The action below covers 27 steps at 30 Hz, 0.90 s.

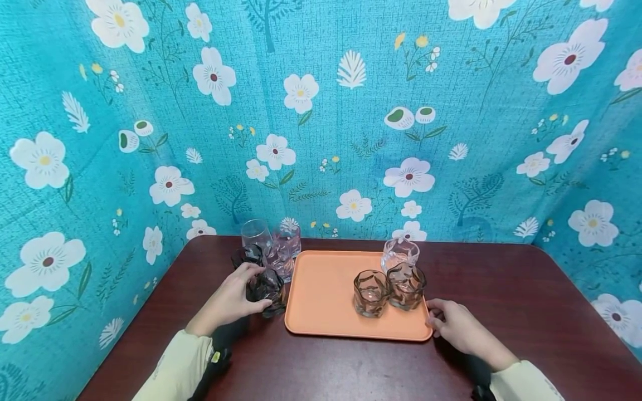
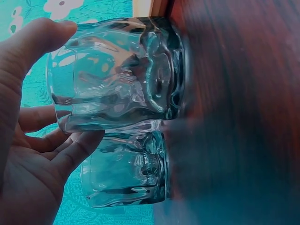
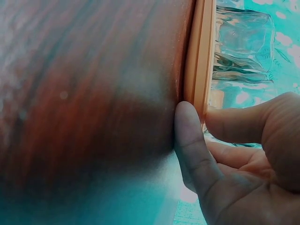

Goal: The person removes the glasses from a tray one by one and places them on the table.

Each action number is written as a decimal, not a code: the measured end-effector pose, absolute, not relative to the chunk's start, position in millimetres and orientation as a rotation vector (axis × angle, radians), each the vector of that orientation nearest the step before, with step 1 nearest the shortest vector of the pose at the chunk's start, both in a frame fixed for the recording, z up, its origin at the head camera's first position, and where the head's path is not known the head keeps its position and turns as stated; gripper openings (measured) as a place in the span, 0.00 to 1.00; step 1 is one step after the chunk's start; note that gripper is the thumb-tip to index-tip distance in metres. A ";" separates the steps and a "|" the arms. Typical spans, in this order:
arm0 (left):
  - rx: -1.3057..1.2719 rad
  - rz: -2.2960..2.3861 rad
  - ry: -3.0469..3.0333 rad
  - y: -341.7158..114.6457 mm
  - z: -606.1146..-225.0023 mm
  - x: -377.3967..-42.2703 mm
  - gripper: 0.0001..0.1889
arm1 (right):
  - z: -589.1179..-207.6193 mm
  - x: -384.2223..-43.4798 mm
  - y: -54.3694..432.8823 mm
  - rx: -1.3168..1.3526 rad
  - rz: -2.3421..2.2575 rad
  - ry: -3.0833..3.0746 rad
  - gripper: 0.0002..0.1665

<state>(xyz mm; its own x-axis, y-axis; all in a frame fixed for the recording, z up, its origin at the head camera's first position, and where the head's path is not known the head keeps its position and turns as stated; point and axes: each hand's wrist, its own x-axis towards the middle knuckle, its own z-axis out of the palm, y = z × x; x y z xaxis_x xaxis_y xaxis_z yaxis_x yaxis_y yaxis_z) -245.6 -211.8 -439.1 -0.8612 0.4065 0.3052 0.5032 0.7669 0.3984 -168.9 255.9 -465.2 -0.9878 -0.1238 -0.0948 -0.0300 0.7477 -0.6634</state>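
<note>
My left hand (image 1: 229, 301) grips a dark grey glass (image 1: 272, 295) that stands upright on the table, left of the orange tray (image 1: 321, 295). In the left wrist view the thumb lies at the rim of this wavy-sided glass (image 2: 117, 75), and the fingers are on its other side. A second dark grey glass (image 1: 247, 255) stands right behind it. My right hand (image 1: 457, 326) pinches the tray's near right corner, thumb above the rim and a finger at its underside. Two brown glasses (image 1: 370, 301) and a clear glass (image 1: 400, 252) stand on the tray's right side.
Behind the left hand, a tall clear glass (image 1: 256, 231) and pinkish glasses (image 1: 287, 242) crowd the tray's far left corner. The dark wooden table (image 1: 351, 370) meets a blue flowered cloth (image 1: 321, 139) at the back.
</note>
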 end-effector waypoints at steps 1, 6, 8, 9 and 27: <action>-0.720 -0.711 -2.757 -212.0 -439.1 -245.6 0.38 | -465.1 -169.1 256.1 -0.126 -1.061 2.814 0.18; -0.747 -0.703 -2.735 -213.0 -439.3 -246.2 0.37 | -465.6 -168.8 256.7 -0.128 -1.054 2.824 0.18; -0.759 -0.706 -2.725 -213.2 -439.6 -246.2 0.36 | -465.6 -168.4 257.1 -0.140 -1.050 2.832 0.18; -0.762 -0.709 -2.722 -213.2 -439.8 -246.1 0.36 | -465.5 -168.3 257.3 -0.147 -1.050 2.835 0.18; -0.890 -0.763 -2.527 -200.5 -417.4 -246.1 0.34 | -465.4 -167.4 255.6 -0.133 -1.076 2.810 0.18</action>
